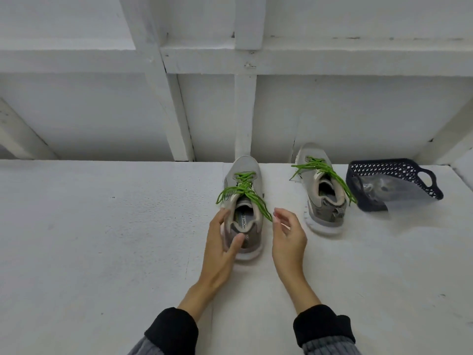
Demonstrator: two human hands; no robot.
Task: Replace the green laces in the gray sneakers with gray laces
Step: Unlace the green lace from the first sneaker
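Two gray sneakers stand on a white surface, toes pointing away from me. The nearer sneaker (244, 198) carries untied green laces (243, 189) whose loose ends hang off both sides. My left hand (221, 242) grips its heel, thumb on the back and fingers along the left side. My right hand (288, 235) hovers just right of that shoe with relaxed fingers, holding nothing, close to a dangling lace end. The second sneaker (323, 198), also with loose green laces (323, 172), stands farther right.
A dark blue perforated basket (409, 170) lies tipped at the right with a clear plastic bag (389, 187) inside it; the bag's contents are unclear. A white panelled wall rises directly behind the shoes. White surface stretches to the left.
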